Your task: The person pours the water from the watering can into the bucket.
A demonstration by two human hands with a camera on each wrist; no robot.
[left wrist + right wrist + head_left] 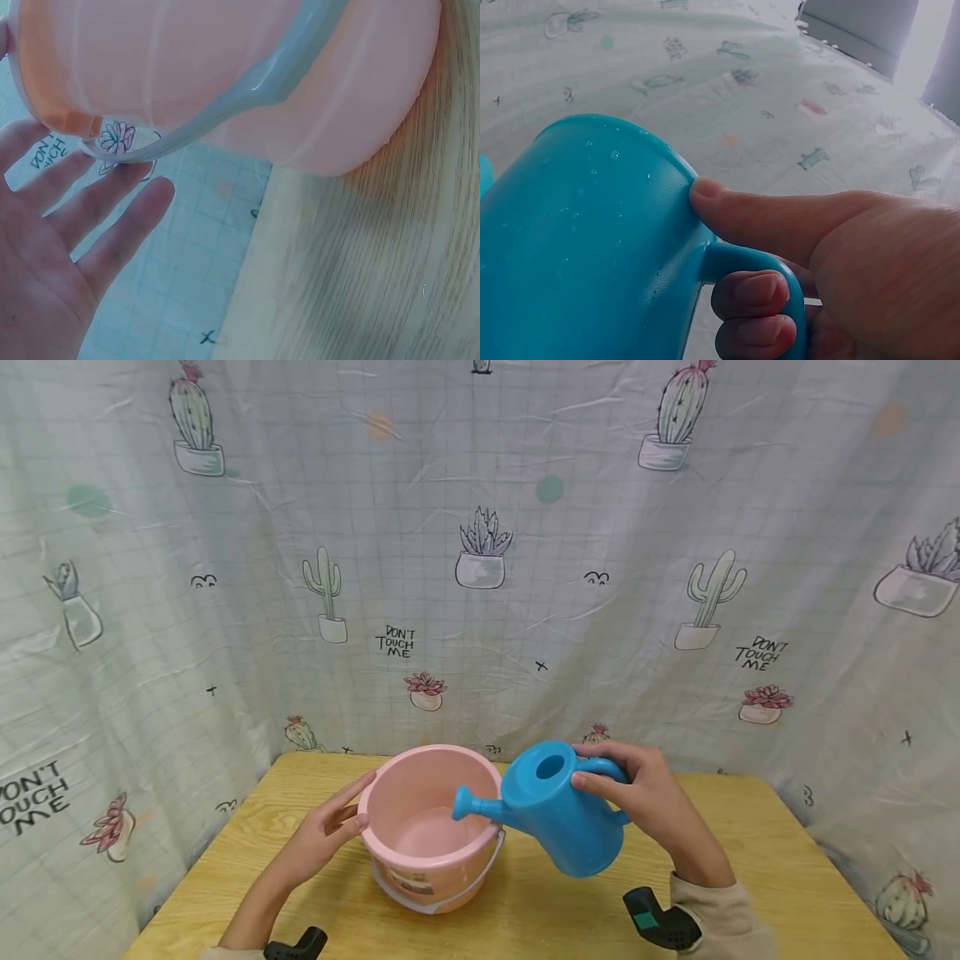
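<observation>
A pink bucket (430,856) with a pale carrying handle (281,79) stands upright on the table. My left hand (324,835) rests against its left side, the thumb at the rim and the other fingers spread fairly straight. In the left wrist view those fingers (124,236) lie by the rim and the carrying handle. Through its loop handle my right hand (637,789) grips a blue watering can (573,827), thumb pressed on the can's upper edge. The can hangs tilted above the table, its spout (480,808) over the bucket's opening. Droplets cling to the can's wall (592,217).
A wooden table (750,860) carries the bucket. Behind it and at both sides hangs a pale curtain (540,602) printed with potted cacti. Dark wrist devices (660,920) sit at both sleeves.
</observation>
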